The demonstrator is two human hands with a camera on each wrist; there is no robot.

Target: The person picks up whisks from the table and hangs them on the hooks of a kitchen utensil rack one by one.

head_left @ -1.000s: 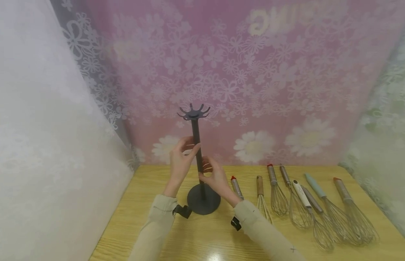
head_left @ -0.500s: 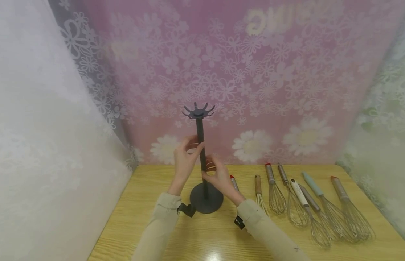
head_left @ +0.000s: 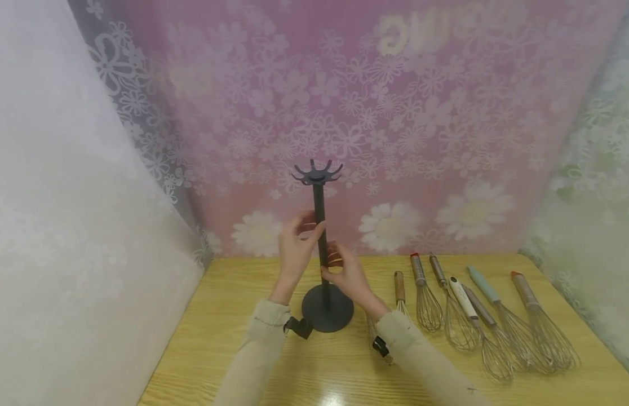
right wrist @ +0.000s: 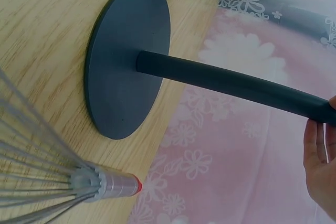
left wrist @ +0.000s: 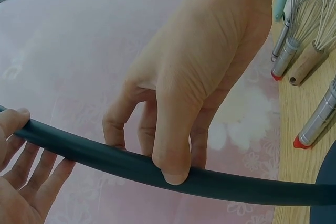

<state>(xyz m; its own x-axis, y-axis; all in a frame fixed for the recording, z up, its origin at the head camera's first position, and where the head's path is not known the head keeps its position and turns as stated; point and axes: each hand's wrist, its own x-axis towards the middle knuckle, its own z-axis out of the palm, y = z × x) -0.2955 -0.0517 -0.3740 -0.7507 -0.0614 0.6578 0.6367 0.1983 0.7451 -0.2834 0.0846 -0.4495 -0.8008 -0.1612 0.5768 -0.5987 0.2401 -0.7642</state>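
A dark utensil stand rises upright in the head view, with curved hooks around its top and a round base over the wooden table. My left hand grips the pole about midway, thumb in front and fingers behind. Lower down, my right hand holds the same pole between thumb and fingers. Both hands appear on the pole in the left wrist view, the right hand nearer the base. Close to the base lies a whisk with a silver, red-tipped handle, mostly hidden by my right arm in the head view.
Several whisks lie in a row on the table's right side, among them a wooden-handled whisk, a white-handled whisk and a turquoise-handled whisk. A pink flowered backdrop stands behind the table, and a pale sheet borders its left.
Both hands have shifted the stand to the right, their grips unchanged. My right hand and forearm now cover the handle of the nearest whisk. The camera view has turned slightly right.
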